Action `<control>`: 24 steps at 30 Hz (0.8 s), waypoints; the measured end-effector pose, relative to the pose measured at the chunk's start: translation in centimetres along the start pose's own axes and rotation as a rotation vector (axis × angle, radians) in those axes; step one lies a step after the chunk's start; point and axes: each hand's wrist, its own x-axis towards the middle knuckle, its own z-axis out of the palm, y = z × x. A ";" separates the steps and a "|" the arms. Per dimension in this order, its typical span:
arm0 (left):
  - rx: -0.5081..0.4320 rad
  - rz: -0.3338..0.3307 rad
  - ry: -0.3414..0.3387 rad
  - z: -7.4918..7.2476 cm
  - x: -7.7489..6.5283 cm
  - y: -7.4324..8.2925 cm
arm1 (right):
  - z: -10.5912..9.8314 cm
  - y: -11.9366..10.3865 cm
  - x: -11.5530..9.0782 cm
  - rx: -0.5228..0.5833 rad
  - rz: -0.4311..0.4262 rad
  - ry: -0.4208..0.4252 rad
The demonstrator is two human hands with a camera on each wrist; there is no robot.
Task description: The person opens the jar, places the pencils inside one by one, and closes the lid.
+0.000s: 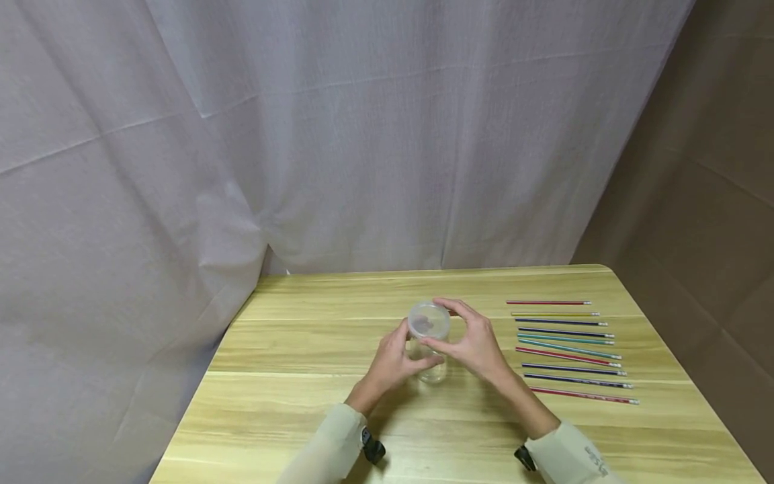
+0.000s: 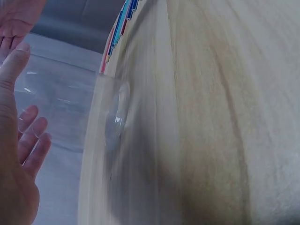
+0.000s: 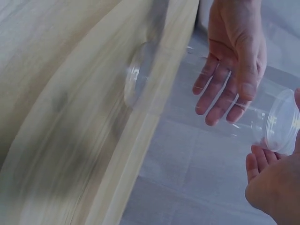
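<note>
A clear, tall jar (image 1: 433, 374) stands upright on the wooden table, seen through to the wood and the curtain behind. Its round translucent lid (image 1: 429, 320) is at the top. My left hand (image 1: 390, 361) holds the jar's body, thumb on the near side and fingers round the far side; the left wrist view shows the jar wall (image 2: 61, 103) between them. At the lid's rim, my right hand (image 1: 476, 344) grips with thumb in front and fingers behind. In the right wrist view the lid (image 3: 281, 119) lies against the jar's mouth.
To the right of the hands, several pencils lie roughly parallel in a column, among them a red pencil (image 1: 547, 302) at the back and another red pencil (image 1: 583, 396) nearest me. A grey curtain (image 1: 363, 168) hangs behind the table (image 1: 290, 403), and a brown one (image 1: 695, 222) at the right.
</note>
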 end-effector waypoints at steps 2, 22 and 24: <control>0.011 0.000 -0.003 -0.1 0.1 0.0 | -0.2 0.0 0.0 0.008 0.032 -0.018; 0.130 0.025 -0.048 -0.3 1.1 -0.4 | -1.4 1.2 1.2 0.153 0.081 -0.162; 0.129 0.034 -0.056 -0.3 1.1 -0.4 | -1.6 1.3 1.3 0.171 0.085 -0.187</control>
